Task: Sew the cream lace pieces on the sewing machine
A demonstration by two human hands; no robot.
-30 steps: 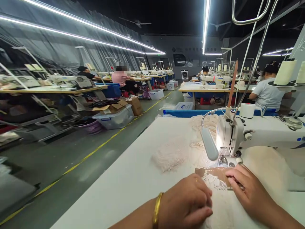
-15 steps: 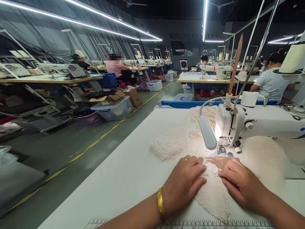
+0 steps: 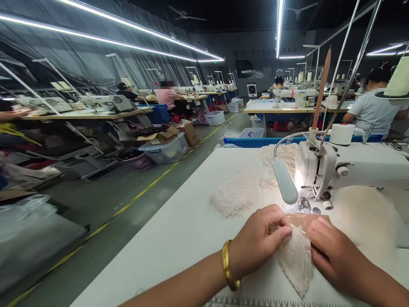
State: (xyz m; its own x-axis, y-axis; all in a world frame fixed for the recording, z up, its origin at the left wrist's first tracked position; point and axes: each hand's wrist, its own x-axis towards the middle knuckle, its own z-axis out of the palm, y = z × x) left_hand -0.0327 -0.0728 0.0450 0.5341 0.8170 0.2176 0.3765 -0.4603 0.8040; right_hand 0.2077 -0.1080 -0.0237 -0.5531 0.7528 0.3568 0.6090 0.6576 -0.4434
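A cream lace piece hangs toward me over the white table, between my two hands. My left hand, with a gold bangle at the wrist, pinches its upper left edge between thumb and fingers. On the other side my right hand has its fingers curled on the lace's upper right edge; the fingertips are partly hidden. Just beyond lies a brown strip with a shiny clear surface, in front of the presser foot of the white sewing machine.
More cream lace lies to the left of the machine, with another heap behind the lamp. A ruler runs along the near table edge. A thread cone stands on the machine. Co-workers sit at other machines beyond.
My left hand has risen from lying on the lace to pinching its upper edge, and the lace's top has lifted and folded. The view has shifted a little left.
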